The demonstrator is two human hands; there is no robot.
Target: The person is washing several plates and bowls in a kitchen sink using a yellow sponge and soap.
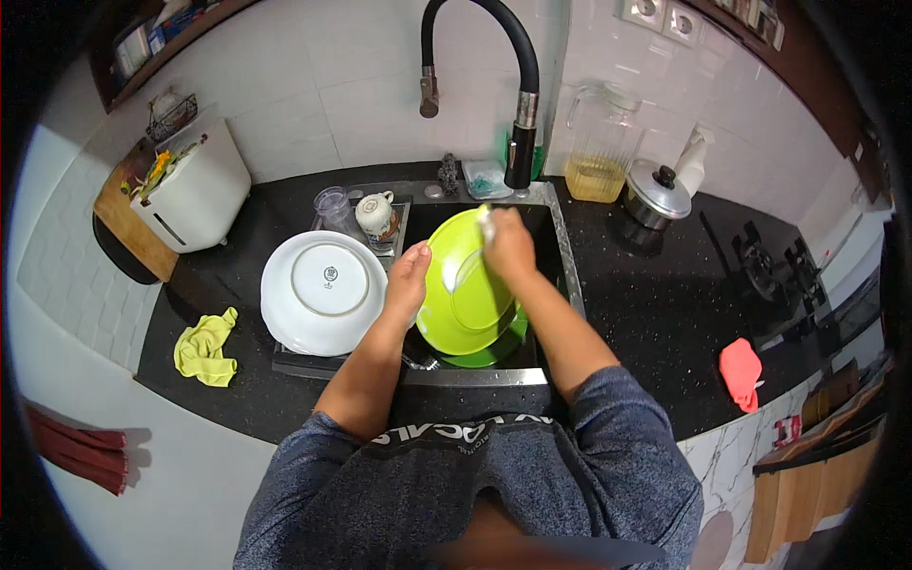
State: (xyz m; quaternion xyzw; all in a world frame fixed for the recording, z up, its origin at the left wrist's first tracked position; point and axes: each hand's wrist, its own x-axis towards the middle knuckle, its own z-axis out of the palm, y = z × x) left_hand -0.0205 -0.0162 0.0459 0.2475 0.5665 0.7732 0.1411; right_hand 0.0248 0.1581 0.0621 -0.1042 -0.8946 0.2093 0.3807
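Note:
A lime-green plate (467, 299) is tilted over the dark sink basin (545, 235), held at its left edge by my left hand (410, 278). My right hand (511, 246) presses a pale, partly hidden sponge or pad (487, 222) against the plate's upper right part. White foam lies on the plate's face. Beneath it, a darker green dish (502, 349) shows in the basin. At the left, an overturned white plate (324, 292) rests on the drying rack, in front of an upturned patterned cup (375, 214) and a clear glass (336, 208).
A black flexible faucet (524, 142) arches over the sink. Behind it sits a soap tray (486, 179). To the right stand a glass pitcher (597, 153) and a lidded pot (657, 194); a pink cloth (740, 374) lies nearer. At left are a yellow-green cloth (205, 348) and a white container (196, 189).

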